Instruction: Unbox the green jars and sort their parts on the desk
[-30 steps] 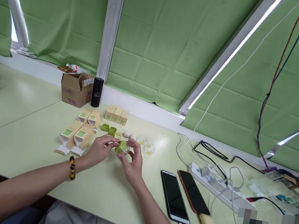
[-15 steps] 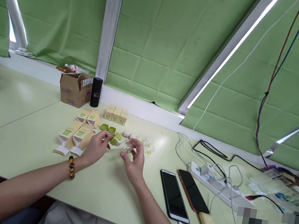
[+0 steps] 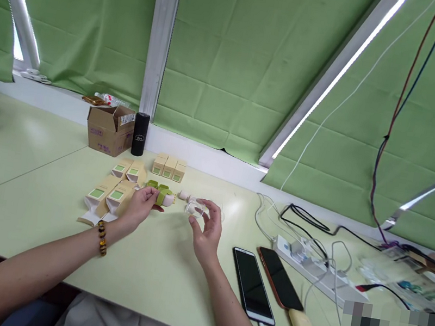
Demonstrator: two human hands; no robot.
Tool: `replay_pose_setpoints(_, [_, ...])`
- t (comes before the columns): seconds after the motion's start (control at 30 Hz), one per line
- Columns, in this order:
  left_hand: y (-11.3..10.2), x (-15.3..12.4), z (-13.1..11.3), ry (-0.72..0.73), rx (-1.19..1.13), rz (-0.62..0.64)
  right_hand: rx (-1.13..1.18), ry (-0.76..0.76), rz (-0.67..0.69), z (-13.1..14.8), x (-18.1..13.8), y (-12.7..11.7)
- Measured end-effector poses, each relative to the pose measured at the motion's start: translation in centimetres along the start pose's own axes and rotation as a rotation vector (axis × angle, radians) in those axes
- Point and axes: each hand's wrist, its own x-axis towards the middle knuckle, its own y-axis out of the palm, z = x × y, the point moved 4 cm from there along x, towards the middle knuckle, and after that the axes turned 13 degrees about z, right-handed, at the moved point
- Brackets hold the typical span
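A small green square case with a white rounded part (image 3: 165, 198) is pinched in the fingers of my left hand (image 3: 140, 208). My right hand (image 3: 206, 233) grips a small clear plastic cover (image 3: 194, 208) between thumb and fingers. A gap separates the cover from the green and white piece. Behind my left hand lie green square cases (image 3: 152, 184), partly hidden. A small white piece (image 3: 184, 195) sits between the hands, farther back. Other clear covers (image 3: 219, 211) lie behind my right fingers, mostly covered.
Opened kraft boxes (image 3: 120, 194) lie left of my left hand. Several small kraft boxes (image 3: 169, 168) stand at the back near a black tumbler (image 3: 140, 135) and a cardboard carton (image 3: 110, 132). Two phones (image 3: 254, 286), a power strip (image 3: 320, 270) and cables are on the right.
My hands have moved apart. The clear cover has come away from the white part and shifted right; the green and white piece has shifted slightly left.
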Motion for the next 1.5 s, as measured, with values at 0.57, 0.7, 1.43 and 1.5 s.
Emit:
replay_pose_setpoints(0.57, [0.0,-0.1,0.5,-0.025,-0.003,0.038,-1.054,0.105,0.090,-3.5,1.7,-5.4])
replay_pose_setpoints(0.7, [0.1,-0.2,0.2,-0.043,-0.003,0.034,-1.229,0.155,0.123,-3.8,1.5,-5.3])
replay_pose_setpoints(1.43, [0.4,-0.3,0.3,-0.040,-0.022,0.048,-1.358,0.214,0.202,-5.7,1.3,-5.6])
replay_pose_setpoints(1.5, [0.4,-0.3,0.3,-0.043,-0.025,0.054,-1.356,0.194,0.189,-5.7,1.3,-5.6])
